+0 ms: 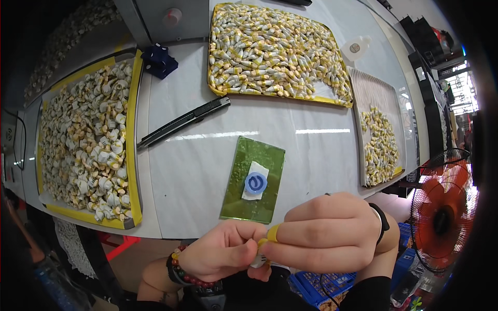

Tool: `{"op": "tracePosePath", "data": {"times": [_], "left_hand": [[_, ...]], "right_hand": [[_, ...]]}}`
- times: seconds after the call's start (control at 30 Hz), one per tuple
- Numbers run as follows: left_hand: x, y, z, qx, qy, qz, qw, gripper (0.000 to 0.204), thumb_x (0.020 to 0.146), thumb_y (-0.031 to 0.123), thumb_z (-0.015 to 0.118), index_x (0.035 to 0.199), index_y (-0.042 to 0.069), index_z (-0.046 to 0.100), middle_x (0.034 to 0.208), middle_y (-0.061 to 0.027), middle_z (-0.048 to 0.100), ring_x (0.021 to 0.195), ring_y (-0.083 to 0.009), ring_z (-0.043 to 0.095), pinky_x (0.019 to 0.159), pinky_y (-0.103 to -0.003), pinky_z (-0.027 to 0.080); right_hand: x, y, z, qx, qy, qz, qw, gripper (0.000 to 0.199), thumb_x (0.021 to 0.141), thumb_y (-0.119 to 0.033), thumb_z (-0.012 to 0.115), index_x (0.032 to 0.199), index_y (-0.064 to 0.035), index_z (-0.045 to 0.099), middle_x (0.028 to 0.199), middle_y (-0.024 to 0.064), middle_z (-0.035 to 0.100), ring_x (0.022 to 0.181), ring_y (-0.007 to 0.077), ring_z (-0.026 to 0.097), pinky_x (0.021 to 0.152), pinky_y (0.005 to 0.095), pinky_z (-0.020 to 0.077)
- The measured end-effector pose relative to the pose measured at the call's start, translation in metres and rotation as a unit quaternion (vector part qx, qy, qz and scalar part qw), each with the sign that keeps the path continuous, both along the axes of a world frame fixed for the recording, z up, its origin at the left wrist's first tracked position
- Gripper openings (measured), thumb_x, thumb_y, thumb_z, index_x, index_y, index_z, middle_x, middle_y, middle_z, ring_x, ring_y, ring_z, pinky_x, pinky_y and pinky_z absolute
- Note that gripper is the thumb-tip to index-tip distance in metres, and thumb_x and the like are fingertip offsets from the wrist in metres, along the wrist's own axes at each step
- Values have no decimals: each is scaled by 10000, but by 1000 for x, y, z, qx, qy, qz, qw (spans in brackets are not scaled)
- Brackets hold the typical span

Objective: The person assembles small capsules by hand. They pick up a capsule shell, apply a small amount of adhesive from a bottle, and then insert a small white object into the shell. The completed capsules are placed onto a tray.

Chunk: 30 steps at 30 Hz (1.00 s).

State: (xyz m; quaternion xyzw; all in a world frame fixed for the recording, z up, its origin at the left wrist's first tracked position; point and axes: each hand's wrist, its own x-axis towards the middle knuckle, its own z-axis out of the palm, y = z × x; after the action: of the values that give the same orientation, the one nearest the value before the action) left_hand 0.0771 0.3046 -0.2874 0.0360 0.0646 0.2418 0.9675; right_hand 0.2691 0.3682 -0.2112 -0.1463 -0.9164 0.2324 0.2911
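Observation:
My left hand (220, 254) and my right hand (327, 233) meet just below the table's near edge, pinching one small white and yellow piece (258, 257) between their fingertips. A yellow finger cot covers my right fingertip. Most of the piece is hidden by my fingers. Just beyond my hands lies a green plate (233, 199) with a white pad and a blue round ring (256, 183) on it.
A yellow-edged tray (134, 155) heaped with white and yellow pieces sits at the left, a second tray (218, 90) at the back centre, a third tray (371, 90) with fewer pieces at the right. A black utility knife (184, 122) lies between them. A red fan (443, 217) stands at the right.

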Motion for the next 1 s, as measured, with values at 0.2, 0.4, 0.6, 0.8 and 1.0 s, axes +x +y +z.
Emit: {"op": "tracePosePath", "data": {"times": [0.2, 0.4, 0.6, 0.8, 1.0], "left_hand": [[3, -2, 6, 13, 15, -7, 1000, 436, 848, 382, 621, 1021, -7, 527, 865, -47, 578, 798, -109, 572, 730, -235, 457], [6, 0, 8, 11, 23, -5, 1000, 422, 849, 385, 618, 998, -1, 529, 842, -40, 577, 772, -101, 568, 714, -224, 452], [6, 2, 10, 7, 19, -3, 1000, 415, 851, 380, 616, 992, 0, 529, 822, -35, 575, 760, -97, 564, 707, -226, 450], [8, 5, 11, 8, 16, -5, 1000, 414, 853, 381, 613, 993, 1, 529, 826, -38, 578, 763, -100, 569, 706, -231, 455], [3, 4, 11, 44, 69, 25, 996, 341, 836, 269, 660, 994, -7, 536, 871, -52, 597, 820, -111, 590, 756, -235, 475]], "right_hand": [[3, 0, -1, -15, 25, 9, 1000, 134, 681, -3, 677, 815, -8, 678, 806, 72, 631, 642, 157, 598, 541, 225, 493], [5, -3, -1, -19, 26, -16, 999, 148, 660, 3, 688, 807, -17, 681, 801, 63, 634, 637, 158, 603, 533, 223, 495], [3, -8, 2, -41, 24, -49, 998, 156, 645, -4, 696, 800, -20, 682, 798, 59, 635, 637, 159, 606, 522, 226, 494], [7, -8, -11, 6, 70, -51, 996, 174, 649, -6, 691, 822, -18, 681, 804, 61, 634, 639, 158, 601, 531, 228, 496], [12, -13, 4, -51, -1, -63, 997, 182, 680, -50, 672, 861, -32, 687, 826, 62, 640, 657, 168, 608, 559, 236, 501]]}}
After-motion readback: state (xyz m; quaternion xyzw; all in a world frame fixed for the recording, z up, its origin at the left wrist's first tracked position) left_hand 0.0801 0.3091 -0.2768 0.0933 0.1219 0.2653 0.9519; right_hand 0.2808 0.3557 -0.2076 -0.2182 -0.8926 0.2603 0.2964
